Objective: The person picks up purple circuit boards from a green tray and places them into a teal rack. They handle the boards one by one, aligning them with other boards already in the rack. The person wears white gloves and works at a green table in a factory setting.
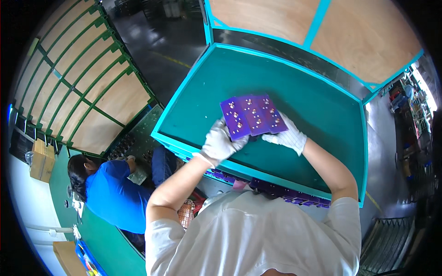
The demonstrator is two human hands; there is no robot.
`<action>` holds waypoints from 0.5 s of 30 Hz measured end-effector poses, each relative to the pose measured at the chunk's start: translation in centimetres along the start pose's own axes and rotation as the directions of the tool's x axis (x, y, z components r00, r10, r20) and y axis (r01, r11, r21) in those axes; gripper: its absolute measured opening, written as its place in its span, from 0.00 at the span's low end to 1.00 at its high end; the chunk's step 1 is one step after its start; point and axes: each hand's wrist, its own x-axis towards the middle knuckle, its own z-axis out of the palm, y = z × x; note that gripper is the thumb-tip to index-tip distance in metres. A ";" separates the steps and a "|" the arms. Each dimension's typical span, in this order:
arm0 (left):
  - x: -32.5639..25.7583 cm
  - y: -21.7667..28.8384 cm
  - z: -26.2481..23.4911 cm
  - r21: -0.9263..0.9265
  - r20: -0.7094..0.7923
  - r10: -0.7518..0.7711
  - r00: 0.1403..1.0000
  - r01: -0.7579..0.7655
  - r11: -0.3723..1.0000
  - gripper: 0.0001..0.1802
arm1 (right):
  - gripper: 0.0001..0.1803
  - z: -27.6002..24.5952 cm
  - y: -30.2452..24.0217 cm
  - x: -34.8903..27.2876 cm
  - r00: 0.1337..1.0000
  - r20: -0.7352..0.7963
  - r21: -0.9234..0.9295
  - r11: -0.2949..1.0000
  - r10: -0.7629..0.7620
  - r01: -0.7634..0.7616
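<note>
Over the green tabletop (193, 106), both my white-gloved hands hold purple circuit boards (251, 108). Three board sections show side by side, slightly fanned, with small shiny metal parts on their upper faces. My left hand (222, 142) grips them at the lower left corner, with its fingers partly hidden beneath. At the lower right, my right hand (289, 135) closes on the edge. Whether the sections are separate boards or one stack, I cannot tell.
Below the tabletop's near edge, more purple boards (294, 195) lie on a lower level. A teal frame with wooden panels (271, 18) rises at the far side. To the left, a co-worker in a blue shirt (113, 193) sits near a green bench (110, 250); a green rack (83, 78) stands behind.
</note>
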 end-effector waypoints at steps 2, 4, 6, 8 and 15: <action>-0.9 -0.7 3.6 -0.525 -0.141 -0.135 0.981 0.042 0.850 0.20 | 0.40 0.7 -0.5 -2.3 0.961 -0.256 0.116 0.984 -0.099 0.132; -2.0 -1.8 4.5 -0.283 -0.035 0.075 0.997 -0.082 0.956 0.29 | 0.31 1.2 -0.6 -3.6 0.980 -0.196 0.693 0.711 0.026 0.120; -3.7 -2.1 5.7 0.270 -0.052 0.256 0.965 -0.234 0.934 0.41 | 0.25 2.0 -0.7 -4.4 0.986 -0.144 0.708 0.704 0.080 0.046; -5.1 -1.3 7.1 0.637 0.017 0.375 0.927 -0.300 0.710 0.40 | 0.23 2.4 -1.3 -5.6 0.986 -0.125 0.728 0.685 0.110 0.016; -8.4 -0.2 8.6 0.956 0.219 0.420 0.881 -0.280 0.088 0.68 | 0.25 1.7 -4.6 -6.8 0.961 0.220 0.975 -0.060 0.169 -0.213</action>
